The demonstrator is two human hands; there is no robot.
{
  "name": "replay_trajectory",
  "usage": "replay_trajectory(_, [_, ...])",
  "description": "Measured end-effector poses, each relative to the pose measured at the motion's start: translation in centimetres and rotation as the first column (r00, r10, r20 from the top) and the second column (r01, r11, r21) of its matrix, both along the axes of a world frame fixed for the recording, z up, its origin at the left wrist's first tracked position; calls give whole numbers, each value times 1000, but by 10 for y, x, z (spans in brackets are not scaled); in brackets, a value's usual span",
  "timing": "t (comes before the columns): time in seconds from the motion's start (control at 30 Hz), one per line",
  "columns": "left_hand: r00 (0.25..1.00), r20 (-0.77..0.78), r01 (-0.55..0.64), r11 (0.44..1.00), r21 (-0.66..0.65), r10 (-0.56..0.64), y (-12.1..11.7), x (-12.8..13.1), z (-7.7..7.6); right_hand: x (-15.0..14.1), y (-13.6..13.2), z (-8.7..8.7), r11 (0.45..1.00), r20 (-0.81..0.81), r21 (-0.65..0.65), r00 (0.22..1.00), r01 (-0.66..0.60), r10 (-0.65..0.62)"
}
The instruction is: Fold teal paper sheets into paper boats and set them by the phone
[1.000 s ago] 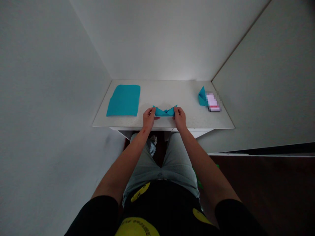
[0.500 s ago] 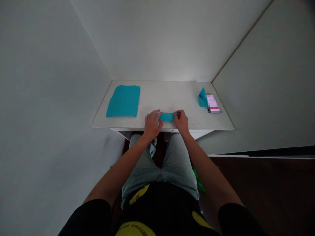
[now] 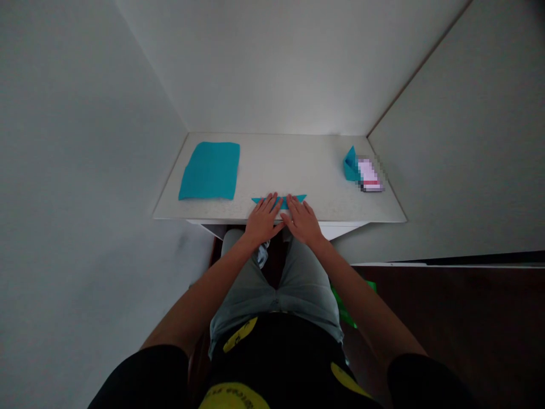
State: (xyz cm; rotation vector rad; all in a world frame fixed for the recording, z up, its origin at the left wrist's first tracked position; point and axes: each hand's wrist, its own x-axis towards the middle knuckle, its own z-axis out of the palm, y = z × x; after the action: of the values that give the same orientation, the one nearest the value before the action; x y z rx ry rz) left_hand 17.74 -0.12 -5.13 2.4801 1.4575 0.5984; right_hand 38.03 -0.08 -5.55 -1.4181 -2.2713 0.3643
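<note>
A narrow strip of folded teal paper (image 3: 281,202) with pointed ends lies near the front edge of the white desk (image 3: 289,165). On its left half rests my left hand (image 3: 263,218), fingers stretched out flat. My right hand (image 3: 303,218) lies flat on the right half, also with its fingers extended. Both thumbs come close together at the desk's edge. Parts of the strip are hidden under the fingers.
Flat teal sheets (image 3: 210,171) lie on the desk's left side. A folded teal paper boat (image 3: 351,165) stands at the right, against a phone (image 3: 369,175) with a blurred screen. Walls enclose the desk at the back and sides. A green item (image 3: 344,307) is on the dark floor.
My right hand has let go of the paper's right end and moved left to lie flat on it. The paper now looks narrower, with pointed ends. The view has shifted slightly.
</note>
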Motion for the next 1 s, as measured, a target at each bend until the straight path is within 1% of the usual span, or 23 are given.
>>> replay_trajectory(0.1, [999,27,-37,999,-4,38,3,-22,0,22,7,-3,1000,19,2,999,27,-27])
replay_trajectory(0.17, [997,38,-70,997,-32,71,8,-38,1,39,14,-4,998,25,-1,998,55,-55])
replay_trajectory(0.27, [992,45,-113,991,-72,116,17,-52,2,58,29,-5,996,6,-13,996,89,-89])
replay_trajectory(0.4, [977,100,-183,982,-43,187,25,-54,4,64,42,0,997,-115,28,991,69,-66])
replay_trajectory(0.47, [971,162,-175,984,-30,178,28,-54,3,61,44,6,996,-146,54,987,74,-65])
replay_trajectory(0.53, [963,234,-134,991,-17,134,31,-55,2,59,43,12,996,-141,55,988,67,-59])
replay_trajectory(0.6, [949,302,-88,996,-1,85,34,-56,1,58,41,17,999,-156,37,988,3,3])
replay_trajectory(0.7, [921,387,-49,999,19,38,38,-56,0,61,39,20,992,-270,-11,955,-129,121])
replay_trajectory(0.77, [903,429,-50,998,28,33,41,-55,1,65,36,21,984,-344,-63,929,-166,135])
replay_trajectory(0.83, [889,456,-57,998,32,36,46,-52,1,70,30,24,974,-377,-128,918,-185,125])
replay_trajectory(0.9, [886,463,-51,998,31,31,50,-48,0,75,22,28,954,-364,-189,919,-231,151])
replay_trajectory(0.97, [889,457,-53,998,42,28,53,-45,-2,82,16,34,931,-302,-236,931,-280,203])
replay_trajectory(1.0, [893,449,-60,997,54,30,54,-44,-3,88,14,36,930,-258,-243,942,-277,213])
